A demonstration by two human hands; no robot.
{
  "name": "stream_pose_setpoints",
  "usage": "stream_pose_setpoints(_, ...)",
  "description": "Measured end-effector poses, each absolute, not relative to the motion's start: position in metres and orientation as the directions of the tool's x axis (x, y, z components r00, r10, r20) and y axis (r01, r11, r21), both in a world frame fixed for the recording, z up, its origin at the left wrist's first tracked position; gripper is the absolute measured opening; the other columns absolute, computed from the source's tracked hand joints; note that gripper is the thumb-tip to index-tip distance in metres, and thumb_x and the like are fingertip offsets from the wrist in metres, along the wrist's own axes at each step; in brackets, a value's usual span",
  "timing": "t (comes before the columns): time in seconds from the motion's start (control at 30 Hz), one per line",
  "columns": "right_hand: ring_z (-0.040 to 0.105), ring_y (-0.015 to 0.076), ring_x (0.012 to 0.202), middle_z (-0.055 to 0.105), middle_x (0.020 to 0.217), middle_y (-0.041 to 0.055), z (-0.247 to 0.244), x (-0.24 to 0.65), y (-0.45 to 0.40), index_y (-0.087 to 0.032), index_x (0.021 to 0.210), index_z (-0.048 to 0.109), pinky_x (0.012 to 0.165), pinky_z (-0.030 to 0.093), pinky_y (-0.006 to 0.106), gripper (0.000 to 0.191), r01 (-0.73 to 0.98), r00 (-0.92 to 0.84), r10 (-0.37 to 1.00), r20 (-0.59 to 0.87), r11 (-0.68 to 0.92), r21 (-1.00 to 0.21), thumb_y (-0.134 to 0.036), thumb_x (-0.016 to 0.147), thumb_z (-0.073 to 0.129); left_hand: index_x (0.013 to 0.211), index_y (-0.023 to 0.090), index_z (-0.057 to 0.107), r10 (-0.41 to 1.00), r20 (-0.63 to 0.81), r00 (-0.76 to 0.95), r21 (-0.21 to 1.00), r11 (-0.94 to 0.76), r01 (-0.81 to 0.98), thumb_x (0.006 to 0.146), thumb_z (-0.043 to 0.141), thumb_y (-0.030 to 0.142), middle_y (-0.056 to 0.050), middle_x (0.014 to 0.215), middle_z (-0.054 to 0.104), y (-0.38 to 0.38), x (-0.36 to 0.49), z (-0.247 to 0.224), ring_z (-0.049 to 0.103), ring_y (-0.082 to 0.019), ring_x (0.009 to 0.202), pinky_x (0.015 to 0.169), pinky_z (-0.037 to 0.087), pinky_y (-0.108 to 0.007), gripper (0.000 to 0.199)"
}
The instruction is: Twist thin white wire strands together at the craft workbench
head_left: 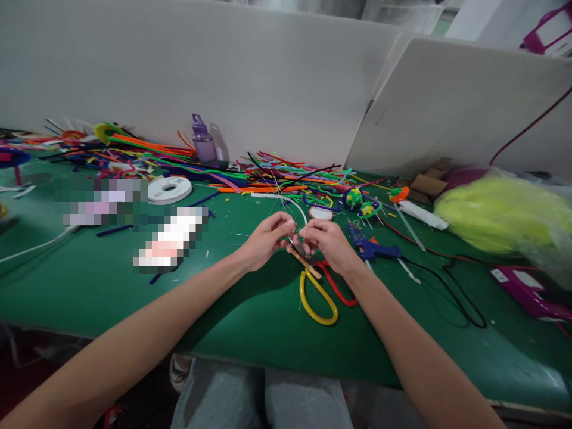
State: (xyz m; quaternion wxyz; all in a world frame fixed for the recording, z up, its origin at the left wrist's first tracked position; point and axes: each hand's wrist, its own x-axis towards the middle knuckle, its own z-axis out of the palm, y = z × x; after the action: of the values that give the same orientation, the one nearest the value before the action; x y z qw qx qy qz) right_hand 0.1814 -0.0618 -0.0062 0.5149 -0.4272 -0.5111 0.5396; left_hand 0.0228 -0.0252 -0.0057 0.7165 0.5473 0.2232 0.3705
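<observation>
Above the middle of the green table, my left hand and my right hand are held close together, fingers pinched. Several fine pale strands fan out from around my left fingertips. A narrow white strip curves over from the left and ends at my right fingertips. Scissors with one yellow and one red handle lie just below, their blades partly hidden by my hands. A small tan stick lies across the scissors.
Colourful pipe cleaners are heaped along the back. A white spool and a purple bottle stand left. On the right are a blue glue gun with a black cord, small decorated pieces and a yellow-green bag.
</observation>
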Motion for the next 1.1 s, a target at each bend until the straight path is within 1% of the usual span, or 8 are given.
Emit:
stream_pose_setpoints(0.07,0.049,0.0087,0.043,0.057,0.051,-0.0029,-0.005,0.181,-0.062,-0.017,0.061,0.053,0.045,0.039,0.022,0.015,-0.089,-0.086,0.992,0.091,0.083,-0.993,-0.024,0.072,0.060,0.083,0.017,0.048,0.789,0.104,0.605,0.954,0.092,-0.284,0.082,0.057,0.034,0.001,0.072,0.055,-0.025,0.023,-0.006,0.054,-0.009,0.065,0.053,0.041,-0.018,0.019)
stream_pose_setpoints(0.2,0.048,0.0093,0.041,0.054,0.045,-0.0037,-0.003,0.182,-0.062,-0.018,0.059,0.054,0.045,0.040,0.022,0.015,0.034,-0.049,0.990,0.131,0.133,-0.991,-0.022,0.072,0.059,0.084,0.016,0.050,0.788,0.114,0.605,0.974,0.032,-0.225,0.080,0.059,0.034,0.000,0.075,0.057,-0.024,0.023,-0.008,0.056,-0.010,0.069,0.059,0.045,-0.020,0.020)
stream_pose_setpoints(0.3,0.048,0.0096,0.041,0.054,0.044,-0.0039,-0.002,0.182,-0.063,-0.018,0.060,0.054,0.044,0.039,0.022,0.014,0.051,-0.044,0.990,0.131,0.134,-0.990,-0.022,0.073,0.058,0.083,0.015,0.052,0.759,0.095,0.644,0.983,0.031,-0.181,0.078,0.062,0.035,-0.001,0.076,0.058,-0.023,0.023,-0.011,0.058,-0.011,0.070,0.061,0.047,-0.022,0.023)
stream_pose_setpoints(0.47,0.048,0.0098,0.040,0.052,0.043,-0.0047,-0.004,0.180,-0.062,-0.018,0.058,0.053,0.043,0.038,0.022,0.016,-0.031,-0.030,0.992,0.119,0.118,-0.993,-0.024,0.071,0.060,0.079,0.014,0.053,0.788,0.108,0.606,0.982,0.012,-0.190,0.077,0.064,0.031,0.000,0.072,0.059,-0.022,0.023,-0.016,0.057,-0.009,0.066,0.060,0.046,-0.021,0.021)
stream_pose_setpoints(0.67,0.048,0.0097,0.040,0.047,0.042,-0.0056,-0.007,0.178,-0.060,-0.017,0.059,0.055,0.043,0.038,0.022,0.013,-0.160,0.021,0.997,0.077,0.079,-0.984,-0.021,0.069,0.061,0.077,0.013,0.052,0.786,0.069,0.615,0.954,0.128,-0.271,0.076,0.065,0.029,-0.001,0.083,0.060,-0.021,0.023,-0.015,0.057,-0.009,0.071,0.065,0.048,-0.022,0.021)
stream_pose_setpoints(0.77,0.048,0.0092,0.041,0.044,0.042,-0.0061,-0.005,0.176,-0.060,-0.017,0.058,0.054,0.042,0.036,0.021,0.014,-0.206,0.043,0.997,0.059,0.067,-0.976,-0.020,0.068,0.062,0.076,0.013,0.052,0.781,0.060,0.622,0.945,0.156,-0.287,0.075,0.066,0.028,-0.001,0.083,0.059,-0.020,0.022,-0.014,0.057,-0.009,0.073,0.067,0.049,-0.022,0.021)
stream_pose_setpoints(0.9,0.048,0.0088,0.040,0.037,0.042,-0.0076,-0.001,0.173,-0.062,-0.017,0.054,0.050,0.041,0.034,0.021,0.020,-0.259,0.073,0.996,0.050,0.067,-0.963,-0.019,0.066,0.065,0.076,0.013,0.053,0.799,0.096,0.593,0.936,0.130,-0.327,0.076,0.066,0.027,-0.001,0.078,0.059,-0.019,0.022,-0.014,0.057,-0.010,0.074,0.069,0.048,-0.023,0.019)
stream_pose_setpoints(1.1,0.048,0.0088,0.040,0.036,0.043,-0.0077,-0.002,0.170,-0.061,-0.017,0.052,0.046,0.041,0.033,0.021,0.025,-0.282,0.092,0.993,0.073,0.096,-0.955,-0.020,0.067,0.066,0.075,0.013,0.055,0.838,0.138,0.528,0.921,0.088,-0.380,0.074,0.068,0.026,0.000,0.076,0.059,-0.019,0.024,-0.016,0.057,-0.009,0.074,0.073,0.048,-0.023,0.018)
